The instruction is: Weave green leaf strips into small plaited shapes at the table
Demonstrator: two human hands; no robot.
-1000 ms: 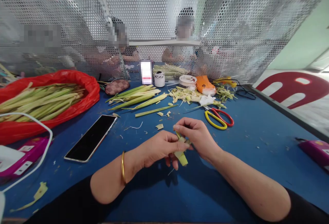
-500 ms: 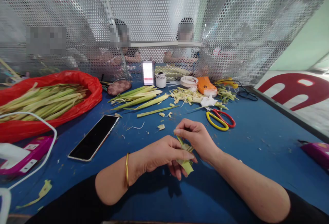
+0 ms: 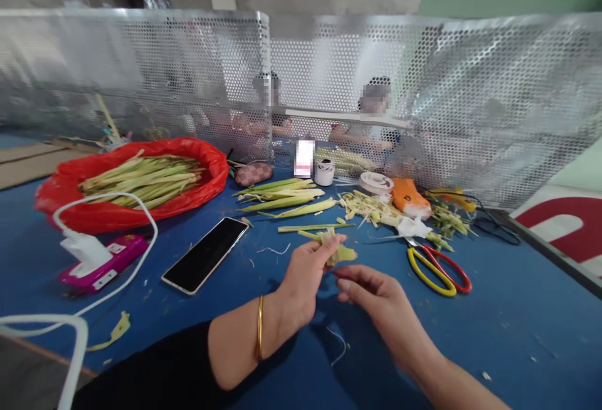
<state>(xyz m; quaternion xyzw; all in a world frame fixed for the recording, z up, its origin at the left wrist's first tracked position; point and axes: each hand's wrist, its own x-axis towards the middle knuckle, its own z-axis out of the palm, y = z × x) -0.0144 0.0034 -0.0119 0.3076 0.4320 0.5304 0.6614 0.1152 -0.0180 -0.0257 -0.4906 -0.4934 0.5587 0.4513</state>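
Pinched in my left hand (image 3: 308, 275) is a folded piece of pale green leaf (image 3: 345, 254) that looks like corn husk, its ends sticking out past the thumb. My right hand (image 3: 369, 288) is just below and to the right of it, fingers curled and thumb pressed near the index finger. Whatever those fingers hold, if anything, is too small to make out. A curl of white thread (image 3: 344, 346) lies on the blue table (image 3: 282, 360) under both hands. Beyond them rest several long green leaves (image 3: 291, 200) and a heap of cut leaf scraps (image 3: 371, 207).
Scissors (image 3: 435, 270) with red and yellow handles lie at right by an orange packet (image 3: 410, 195). Tape (image 3: 376, 183) and a white jar (image 3: 324, 172) stand at the perforated screen (image 3: 320, 84). At left are a phone (image 3: 205, 256), a red bag (image 3: 214, 175) of leaves and a purple power strip (image 3: 115, 262).
My right hand has come away from the leaf piece and dropped below it. My left hand has turned upward, still holding the piece. The camera view has tilted up and swung left.
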